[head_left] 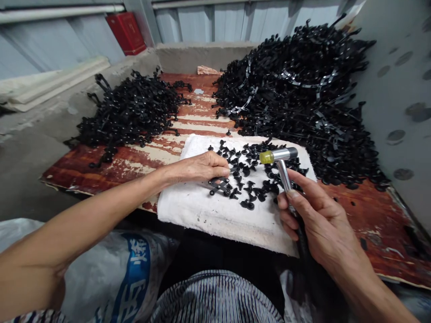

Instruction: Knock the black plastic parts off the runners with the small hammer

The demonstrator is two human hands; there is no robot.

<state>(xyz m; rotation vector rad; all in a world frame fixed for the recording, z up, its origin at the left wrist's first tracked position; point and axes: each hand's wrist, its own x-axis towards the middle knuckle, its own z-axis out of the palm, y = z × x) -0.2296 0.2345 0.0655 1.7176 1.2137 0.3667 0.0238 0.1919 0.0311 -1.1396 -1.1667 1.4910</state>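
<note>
My right hand (316,220) is closed round the handle of a small hammer (279,157) with a metal head and a yellow tip, raised over a white cloth pad (208,211). My left hand (202,167) rests on the pad, fingers pressed down on a black plastic strip of parts (218,185). Several loose small black plastic pieces (256,179) lie scattered on the pad between the two hands.
A worn red wooden board (134,157) carries the pad. A heap of black plastic parts (131,110) lies at the left, a bigger heap (303,89) at the right against a grey wall (397,89). A white printed sack (128,278) lies by my lap. A red box (126,31) stands behind.
</note>
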